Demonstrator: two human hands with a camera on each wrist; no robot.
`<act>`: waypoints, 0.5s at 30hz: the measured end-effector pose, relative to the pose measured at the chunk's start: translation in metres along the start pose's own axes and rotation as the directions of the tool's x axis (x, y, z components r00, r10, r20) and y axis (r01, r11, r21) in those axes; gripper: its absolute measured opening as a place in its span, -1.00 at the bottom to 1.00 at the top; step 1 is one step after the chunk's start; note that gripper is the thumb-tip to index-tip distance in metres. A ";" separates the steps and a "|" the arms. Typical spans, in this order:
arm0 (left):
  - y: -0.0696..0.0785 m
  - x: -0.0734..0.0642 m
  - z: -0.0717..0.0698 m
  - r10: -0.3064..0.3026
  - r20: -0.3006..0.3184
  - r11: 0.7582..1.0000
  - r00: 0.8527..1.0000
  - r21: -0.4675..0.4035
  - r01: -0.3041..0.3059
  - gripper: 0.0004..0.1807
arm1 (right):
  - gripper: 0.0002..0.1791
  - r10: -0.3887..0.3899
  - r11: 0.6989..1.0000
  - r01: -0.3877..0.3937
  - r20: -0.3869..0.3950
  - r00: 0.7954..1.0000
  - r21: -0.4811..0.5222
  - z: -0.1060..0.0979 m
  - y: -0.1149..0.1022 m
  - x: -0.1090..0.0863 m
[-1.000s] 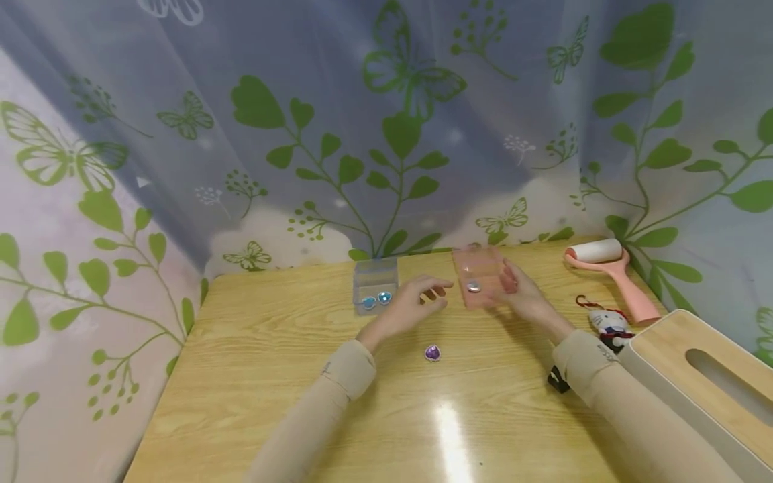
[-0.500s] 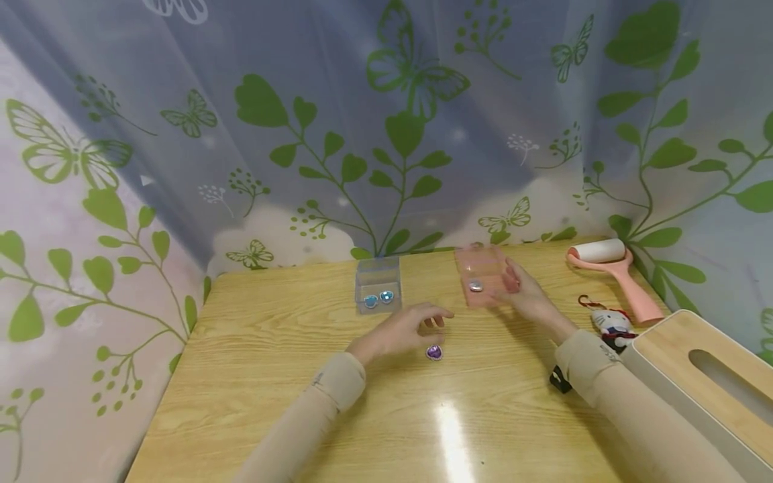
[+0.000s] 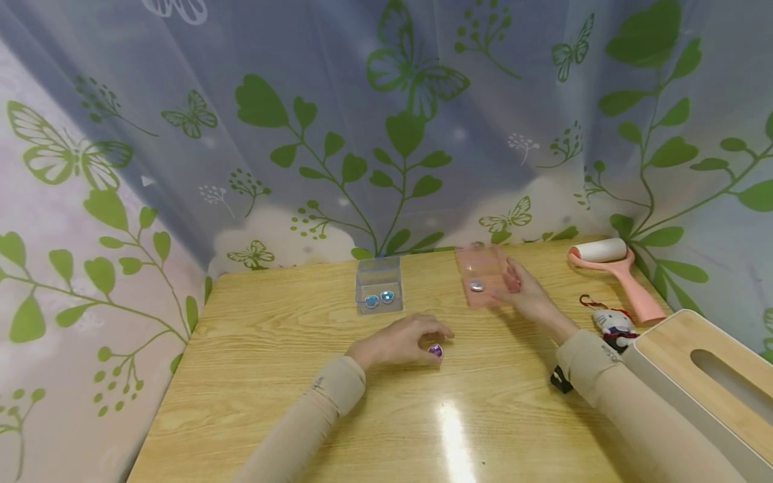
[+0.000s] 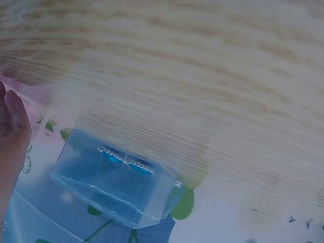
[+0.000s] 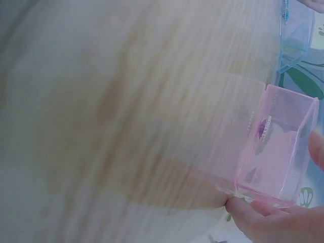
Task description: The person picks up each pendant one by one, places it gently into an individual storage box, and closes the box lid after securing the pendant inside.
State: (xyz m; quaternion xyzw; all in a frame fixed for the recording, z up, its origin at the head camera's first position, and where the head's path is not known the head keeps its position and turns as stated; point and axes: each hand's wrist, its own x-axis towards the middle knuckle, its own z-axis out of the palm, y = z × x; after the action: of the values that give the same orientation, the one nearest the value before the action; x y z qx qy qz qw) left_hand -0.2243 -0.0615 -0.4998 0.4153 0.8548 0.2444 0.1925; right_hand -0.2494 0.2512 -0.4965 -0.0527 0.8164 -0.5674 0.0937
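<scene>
My left hand (image 3: 398,342) is low over the table, thumb and forefinger curved on either side of a purple heart-shaped gem (image 3: 435,351) with a pale rim. The thumb is right at its near edge, and a gap shows between forefinger and gem. My right hand (image 3: 531,295) grips the right side of a clear pink box (image 3: 474,261), lid open; in the right wrist view a fingertip meets the box's corner. One silver-edged gem (image 3: 476,286) lies inside. A clear blue box (image 3: 379,275), also open, holds two blue gems (image 3: 387,296); the left wrist view shows their beaded rims.
Along the right side are a pink-handled lint roller (image 3: 622,275), a cat-figure keychain (image 3: 612,325), a small black item (image 3: 560,380) beside the right sleeve, and a tissue box (image 3: 664,342) with a wooden top. A patterned curtain (image 3: 326,201) hangs behind the table.
My left hand has come from beside the blue box toward me, down to the purple gem, its thumb now at the gem. The right hand keeps its place on the pink box.
</scene>
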 end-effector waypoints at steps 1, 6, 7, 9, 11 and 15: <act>0.000 -0.001 0.000 0.000 0.005 1.000 1.000 -0.003 0.000 -0.39 | 0.01 0.002 1.000 -0.002 -0.001 1.000 0.000 0.000 0.000 0.000; -0.001 -0.003 0.000 -0.004 0.032 0.999 0.999 0.039 0.002 -0.41 | 0.01 0.005 1.000 -0.005 -0.003 1.000 -0.003 0.001 -0.001 -0.001; -0.002 -0.003 0.000 -0.003 0.034 0.998 0.999 0.057 0.001 -0.41 | 0.02 0.005 1.000 -0.005 -0.003 1.000 -0.004 0.001 -0.001 -0.001; -0.002 -0.004 0.000 0.002 0.038 0.996 0.999 0.087 -0.005 -0.43 | 0.01 0.003 1.000 -0.003 -0.001 1.000 -0.005 0.001 -0.002 -0.001; -0.002 -0.004 0.000 0.004 0.038 0.992 0.999 0.125 -0.009 -0.46 | 0.01 0.003 1.000 -0.003 0.001 1.000 -0.002 0.001 -0.002 -0.001; 0.000 -0.005 -0.001 -0.001 0.028 0.978 1.000 0.208 -0.005 -0.50 | 0.00 0.008 1.000 -0.008 -0.003 1.000 -0.008 0.001 -0.003 -0.001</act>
State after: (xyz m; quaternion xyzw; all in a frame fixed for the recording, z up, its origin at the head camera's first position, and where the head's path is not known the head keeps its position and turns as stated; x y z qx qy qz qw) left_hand -0.2225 -0.0658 -0.4982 0.4372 0.8725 0.1483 0.1598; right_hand -0.2479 0.2495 -0.4934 -0.0489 0.8189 -0.5639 0.0947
